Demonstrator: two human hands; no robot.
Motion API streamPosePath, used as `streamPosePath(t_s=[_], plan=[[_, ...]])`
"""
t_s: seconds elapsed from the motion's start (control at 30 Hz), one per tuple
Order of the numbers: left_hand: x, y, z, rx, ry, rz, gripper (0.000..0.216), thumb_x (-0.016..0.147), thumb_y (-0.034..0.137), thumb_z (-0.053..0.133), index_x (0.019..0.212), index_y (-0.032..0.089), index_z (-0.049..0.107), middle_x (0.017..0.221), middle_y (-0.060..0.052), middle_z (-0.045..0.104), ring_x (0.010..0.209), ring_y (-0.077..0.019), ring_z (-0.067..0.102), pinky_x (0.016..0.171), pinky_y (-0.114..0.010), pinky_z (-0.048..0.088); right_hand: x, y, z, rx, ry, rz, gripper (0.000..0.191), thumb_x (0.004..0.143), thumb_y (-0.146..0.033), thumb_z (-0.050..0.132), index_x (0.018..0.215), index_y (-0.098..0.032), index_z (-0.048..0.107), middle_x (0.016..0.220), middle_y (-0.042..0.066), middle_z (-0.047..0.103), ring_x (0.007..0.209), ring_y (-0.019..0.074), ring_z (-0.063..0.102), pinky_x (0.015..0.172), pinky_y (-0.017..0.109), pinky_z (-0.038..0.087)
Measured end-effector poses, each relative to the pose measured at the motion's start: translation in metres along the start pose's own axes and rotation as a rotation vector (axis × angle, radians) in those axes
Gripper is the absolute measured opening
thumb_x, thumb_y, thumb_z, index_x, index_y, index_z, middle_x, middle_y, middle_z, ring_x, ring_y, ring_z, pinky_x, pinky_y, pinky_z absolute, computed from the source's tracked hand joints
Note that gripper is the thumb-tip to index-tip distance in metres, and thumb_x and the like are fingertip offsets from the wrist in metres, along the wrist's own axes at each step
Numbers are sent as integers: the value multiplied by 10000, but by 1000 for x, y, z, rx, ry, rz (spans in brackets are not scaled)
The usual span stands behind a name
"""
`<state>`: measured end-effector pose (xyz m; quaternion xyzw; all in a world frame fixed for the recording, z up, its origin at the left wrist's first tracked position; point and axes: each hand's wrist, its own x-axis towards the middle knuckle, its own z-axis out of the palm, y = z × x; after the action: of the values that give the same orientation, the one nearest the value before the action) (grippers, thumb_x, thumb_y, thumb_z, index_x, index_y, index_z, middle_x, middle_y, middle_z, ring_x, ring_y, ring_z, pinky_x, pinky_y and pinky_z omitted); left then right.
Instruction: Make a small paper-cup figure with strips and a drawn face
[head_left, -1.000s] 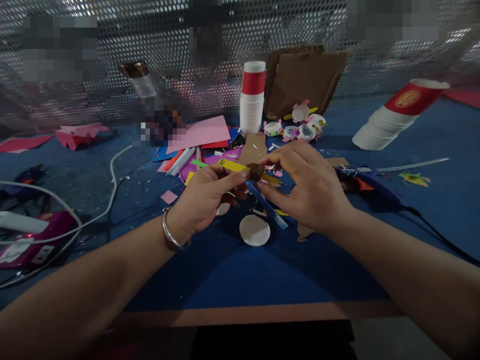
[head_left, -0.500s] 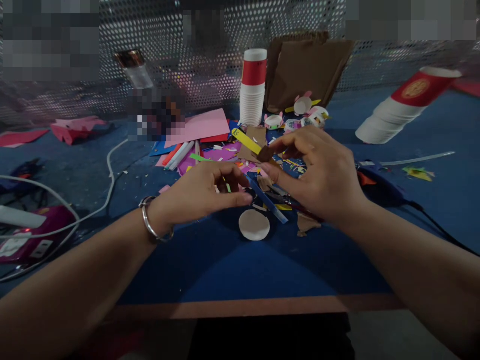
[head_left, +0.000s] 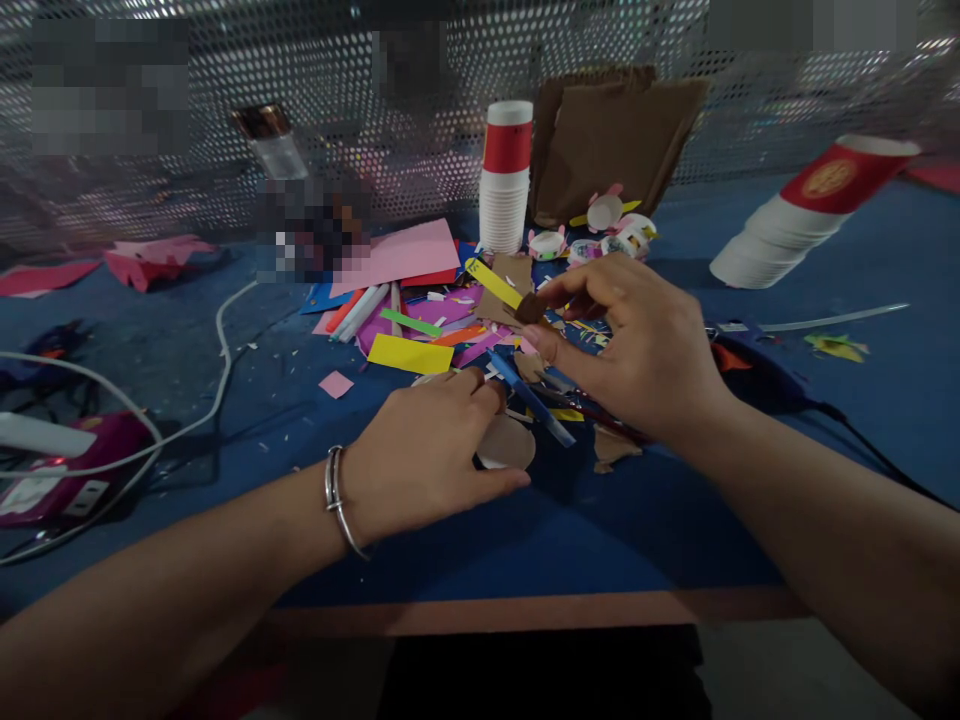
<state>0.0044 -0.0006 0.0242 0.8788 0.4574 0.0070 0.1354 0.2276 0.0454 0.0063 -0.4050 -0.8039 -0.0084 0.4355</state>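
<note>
i see the right hand (head_left: 630, 350) pinching a brown piece (head_left: 531, 308), yellow strip (head_left: 493, 282) jutting out, while the left hand (head_left: 427, 450) straddles the white disc (head_left: 508, 446) on the blue table (head_left: 570, 560) — gripped or not, i can't tell — so a sideways nudge could skid it into the blue pen (head_left: 525, 392).

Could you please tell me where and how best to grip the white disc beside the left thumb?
The white disc lies flat on the table, so its rim is probably the best part: thumb at the near edge, fingertips at the far edge. Come from the left, where the left hand is, since the blue pen slants past the far right side.
</note>
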Motion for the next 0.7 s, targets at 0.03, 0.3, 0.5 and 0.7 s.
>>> streamPosePath(t_s=[0.03,0.3,0.5,0.7], plan=[[0,-2,0,-36,25,4,622,887,721,721,1159,162,719,1153,-183,722,1037,-392,691,811,-442,518,0,0,0,5,1,-2,164,889,-255,772,1023,-218,685,1025,95,765,897,276,713,841,480,582],[10,-21,-11,-548,401,-22,442,789,422,913,1128,205,730,1100,-85,768,903,-248,688,797,-345,502,1,-7,-3,24,22,4,114,935,-298,776,1007,-250,701,1026,89,782,927,283,725,829,472,595],[27,-41,-6,-1119,303,-53,557,676,220,962,1185,183,740,1130,-67,764,850,-182,703,739,-295,532,1,-13,-6,83,-22,-67,150,955,-251,728,1094,-193,720,1049,113,770,939,275,721,842,449,595],[27,-32,-10,-1471,202,-100,579,591,67,980,1109,183,751,1016,-13,785,898,-150,729,807,-261,561,0,-8,-3,118,-143,-135,219,945,-250,713,1149,-172,733,1076,125,775,1009,304,723,876,479,595]])
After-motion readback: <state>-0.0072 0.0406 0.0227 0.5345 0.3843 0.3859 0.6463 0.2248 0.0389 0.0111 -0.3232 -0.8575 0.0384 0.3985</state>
